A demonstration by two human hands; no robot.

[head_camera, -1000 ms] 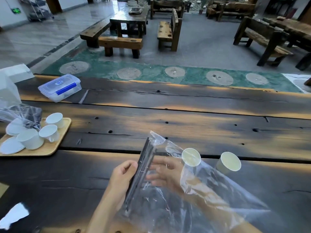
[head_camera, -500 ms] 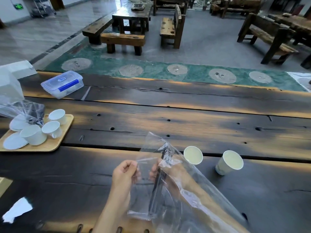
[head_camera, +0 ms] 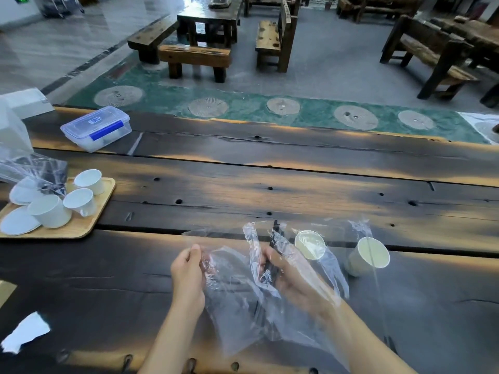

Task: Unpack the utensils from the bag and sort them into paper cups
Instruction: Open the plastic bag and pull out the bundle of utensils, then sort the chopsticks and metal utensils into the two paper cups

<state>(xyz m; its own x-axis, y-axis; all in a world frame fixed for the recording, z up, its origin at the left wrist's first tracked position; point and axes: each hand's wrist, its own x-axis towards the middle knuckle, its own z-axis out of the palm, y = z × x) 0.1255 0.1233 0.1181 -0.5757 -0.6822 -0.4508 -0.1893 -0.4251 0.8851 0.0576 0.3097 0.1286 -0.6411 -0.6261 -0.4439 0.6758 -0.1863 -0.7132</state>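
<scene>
Utensils (head_camera: 272, 261) sit inside the bag (head_camera: 243, 300), long axis running near to far, gripped by our right hand (head_camera: 293, 279); our left hand (head_camera: 189, 273) pinches the bag's left edge. Cups (head_camera: 310, 244) stand just right.

Open desk (head_camera: 270, 190) is being left ahead of the right grip (head_camera: 294, 279); two paper cups (head_camera: 310, 244) are standing close beside it.
</scene>
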